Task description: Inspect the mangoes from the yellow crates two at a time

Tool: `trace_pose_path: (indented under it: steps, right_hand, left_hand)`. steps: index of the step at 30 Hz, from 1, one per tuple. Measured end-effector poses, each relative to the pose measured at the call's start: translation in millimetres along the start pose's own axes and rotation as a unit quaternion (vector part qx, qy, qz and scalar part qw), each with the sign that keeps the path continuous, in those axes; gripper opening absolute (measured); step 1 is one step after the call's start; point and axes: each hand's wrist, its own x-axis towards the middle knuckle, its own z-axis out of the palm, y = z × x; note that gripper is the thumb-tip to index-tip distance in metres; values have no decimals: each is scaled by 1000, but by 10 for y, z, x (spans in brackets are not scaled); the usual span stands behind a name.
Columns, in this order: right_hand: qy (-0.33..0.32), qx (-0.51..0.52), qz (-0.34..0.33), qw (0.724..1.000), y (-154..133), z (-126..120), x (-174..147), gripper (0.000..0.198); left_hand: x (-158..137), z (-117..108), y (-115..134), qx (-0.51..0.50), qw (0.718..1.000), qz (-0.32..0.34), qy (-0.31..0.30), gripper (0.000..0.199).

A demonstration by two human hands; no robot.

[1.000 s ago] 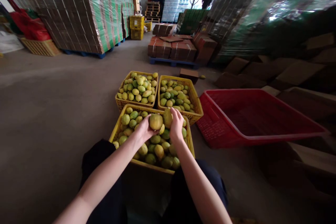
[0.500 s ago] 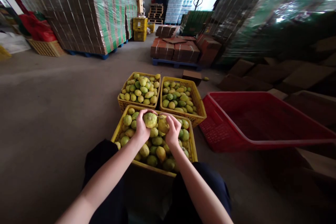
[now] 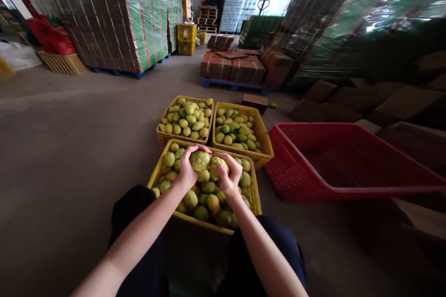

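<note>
My left hand [image 3: 188, 167] is wrapped around the left side and top of a green-yellow papaya [image 3: 200, 161], its ribbed end facing me. Beside it, my right hand [image 3: 231, 174] grips a yellower papaya [image 3: 217, 167], with the thumb across its near side. The two fruits are close together, and I cannot tell whether they touch. Both hands are above a yellow plastic crate [image 3: 256, 195] between my knees, filled with similar green and yellow papayas [image 3: 208, 187]. My forearms cover part of that crate.
Two more yellow crates of fruit, one left [image 3: 167, 138] and one right [image 3: 265, 141], stand just beyond. A large red plastic basket [image 3: 296, 167] is at the right. Flattened cartons [image 3: 249, 73] lie on a blue pallet ahead. Wrapped stacks [image 3: 104, 18] flank the floor.
My right hand has turned its papaya so the stem end shows more toward me, and its thumb has shifted lower. The left hand has barely moved.
</note>
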Motion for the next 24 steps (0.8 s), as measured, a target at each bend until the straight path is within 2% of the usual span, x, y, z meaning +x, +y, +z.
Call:
trace_pose_path:
  steps: [5, 9, 16, 19, 22, 24]
  right_hand:
    - [-29, -50, -65, 996, -30, -30, 25, 16]
    - [-44, -106, -102, 988, -8, -32, 16, 20]
    - [-82, -165, -126, 975, 22, -34, 2, 27]
    - [-72, -141, -66, 985, 11, 3, -8, 20]
    - [-35, -85, 59, 994, 23, 77, -9, 17]
    - [1, -32, 148, 988, 59, 126, 5, 23]
  left_hand:
    - [-6, -25, -9, -6, 1000, -1, 3, 25]
    - [1, -45, -21, -13, 1000, -15, 13, 22]
    - [38, -60, -16, 3, 996, -66, 60, 20]
    - [83, -68, 6, 5, 993, -90, 70, 19]
    - [145, -69, 47, 9, 992, -106, 72, 20]
    - [176, -67, 73, 2, 991, -112, 69, 24]
